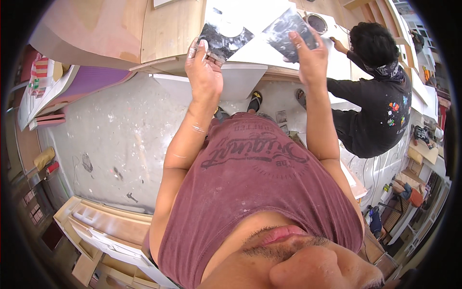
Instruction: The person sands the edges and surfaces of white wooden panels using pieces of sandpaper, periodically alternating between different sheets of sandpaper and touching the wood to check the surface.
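My left hand (pixel 204 74) is closed around the lower edge of a flat dark plate (pixel 219 41) smeared with white paste. The thumb lies on its front, and a bright white rounded patch covers part of its upper side. In my right hand (pixel 313 60) is a second flat, dark, square plate (pixel 281 34), also streaked with white, gripped at its right edge with the thumb across the face. Both look like putty spreaders. They are held apart over a white panel (pixel 260 55), washed out by glare.
An open round tin (pixel 316 22) with a dark inside stands beyond my right hand. Close on my right, a person in a black shirt (pixel 380 106) bends toward the panel. Wooden cabinet parts (pixel 163 33) lie at left; a drawer unit (pixel 106 226) stands behind on the stained floor (pixel 110 139).
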A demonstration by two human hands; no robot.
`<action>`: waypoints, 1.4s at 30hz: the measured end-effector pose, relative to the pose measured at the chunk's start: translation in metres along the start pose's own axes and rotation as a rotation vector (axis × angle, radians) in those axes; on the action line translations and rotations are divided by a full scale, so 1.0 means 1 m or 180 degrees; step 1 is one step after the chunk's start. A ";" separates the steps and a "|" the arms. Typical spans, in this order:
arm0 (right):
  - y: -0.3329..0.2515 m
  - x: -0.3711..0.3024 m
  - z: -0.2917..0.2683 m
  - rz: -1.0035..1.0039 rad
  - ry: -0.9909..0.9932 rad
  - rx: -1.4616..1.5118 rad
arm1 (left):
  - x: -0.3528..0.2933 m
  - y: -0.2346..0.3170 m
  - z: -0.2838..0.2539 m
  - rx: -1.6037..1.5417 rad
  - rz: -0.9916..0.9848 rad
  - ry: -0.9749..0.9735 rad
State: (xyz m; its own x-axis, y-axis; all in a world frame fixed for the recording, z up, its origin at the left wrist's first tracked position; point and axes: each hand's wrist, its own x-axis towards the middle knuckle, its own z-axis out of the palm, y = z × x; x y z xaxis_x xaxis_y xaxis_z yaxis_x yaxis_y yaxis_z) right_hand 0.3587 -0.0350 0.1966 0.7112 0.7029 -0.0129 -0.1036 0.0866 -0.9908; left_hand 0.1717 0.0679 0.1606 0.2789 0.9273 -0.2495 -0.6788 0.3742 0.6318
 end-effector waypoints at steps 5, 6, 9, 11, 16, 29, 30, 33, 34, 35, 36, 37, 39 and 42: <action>0.013 -0.002 -0.002 0.0739 -0.0659 0.0398 | -0.010 -0.003 0.003 0.0088 -0.0160 -0.0168; 0.019 0.000 0.002 0.0831 -0.0714 0.0202 | -0.015 -0.004 0.007 0.0088 -0.0173 -0.0170; 0.022 -0.001 0.012 0.0717 -0.0772 0.0303 | -0.021 -0.006 0.012 0.0220 -0.0242 -0.0261; 0.018 -0.002 0.014 0.0831 -0.0794 0.0214 | -0.022 -0.013 0.001 0.0818 0.0043 -0.0467; 0.021 0.000 0.015 0.0975 -0.0511 0.0391 | -0.033 -0.010 -0.026 0.1568 0.0006 -0.0478; 0.003 0.182 0.036 -0.0508 -0.1229 -0.5013 | -0.017 -0.039 -0.074 0.0588 -0.1567 -0.0694; 0.010 0.192 0.039 -0.0501 -0.1240 -0.5027 | -0.016 -0.039 -0.074 0.0535 -0.1589 -0.0689; 0.029 0.202 0.035 -0.0523 -0.1463 -0.5246 | -0.007 -0.043 -0.081 0.0205 -0.1719 -0.0755; 0.036 0.198 0.032 -0.0690 -0.1435 -0.5250 | -0.005 -0.045 -0.083 0.0197 -0.1734 -0.0752; 0.041 0.194 0.028 -0.0851 -0.1400 -0.5256 | -0.003 -0.047 -0.083 0.0089 -0.1733 -0.0829; 0.042 0.175 0.039 -0.0870 -0.1490 -0.5244 | -0.004 -0.046 -0.088 -0.0031 -0.1676 -0.0832; 0.044 0.150 0.047 -0.0822 -0.1602 -0.5225 | -0.005 -0.044 -0.091 -0.0050 -0.1645 -0.0762; 0.060 0.120 0.025 -0.1837 -0.1529 -0.5330 | -0.002 -0.042 -0.082 -0.0054 -0.1739 -0.0874; 0.058 0.047 0.025 -0.1763 -0.1571 -0.5027 | 0.001 -0.042 -0.084 -0.0108 -0.1754 -0.0827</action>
State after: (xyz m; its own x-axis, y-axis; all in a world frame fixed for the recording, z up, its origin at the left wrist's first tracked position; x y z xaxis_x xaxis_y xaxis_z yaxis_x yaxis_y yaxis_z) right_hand 0.3694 0.0207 0.1415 0.1334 0.9874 0.0847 0.9908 -0.1309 -0.0350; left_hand 0.1434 0.0538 0.0725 0.7489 0.5667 -0.3434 -0.4074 0.8025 0.4359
